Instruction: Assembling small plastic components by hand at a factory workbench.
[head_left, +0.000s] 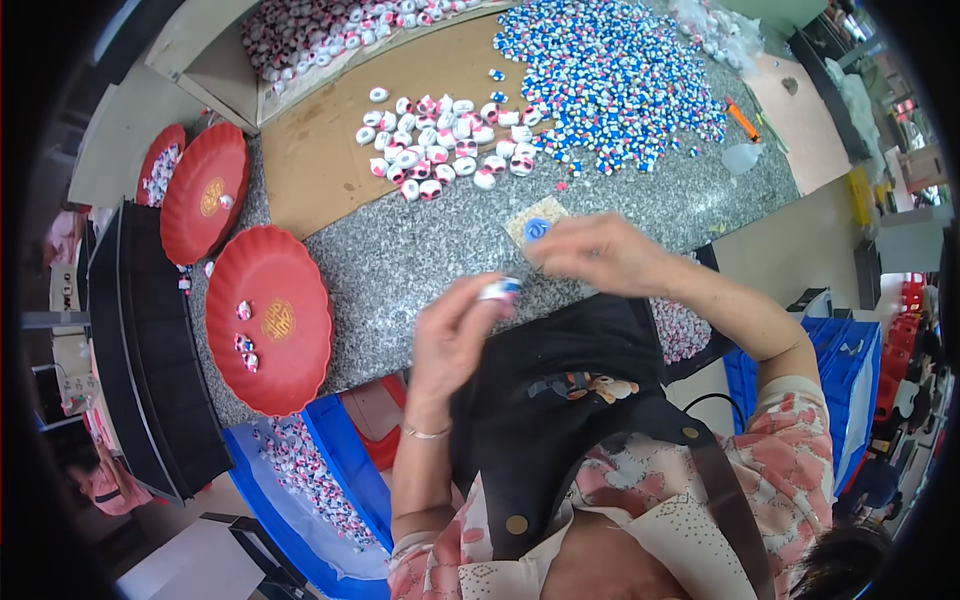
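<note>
In front of my apron, my left hand (455, 330) pinches a small white plastic figure part (499, 290) with blue and pink on it. My right hand (605, 255) is closed, its fingertips curled downward and slightly blurred; whatever they may hold is hidden. Just beyond those fingers lies a small round blue dish (537, 229) on a speckled beige pad (522, 216). Farther off, a loose group of white and pink hollow head-shaped parts (440, 140) rests partly on cardboard. To its right spreads a big heap of tiny blue and white pieces (610, 85).
At left stand a scalloped red tray (225, 330) with several finished-looking pieces and another red tray (190, 215). A blue lined crate (375, 480) sits below the table edge. An orange tool (742, 120) and a translucent bottle (741, 158) lie at the right.
</note>
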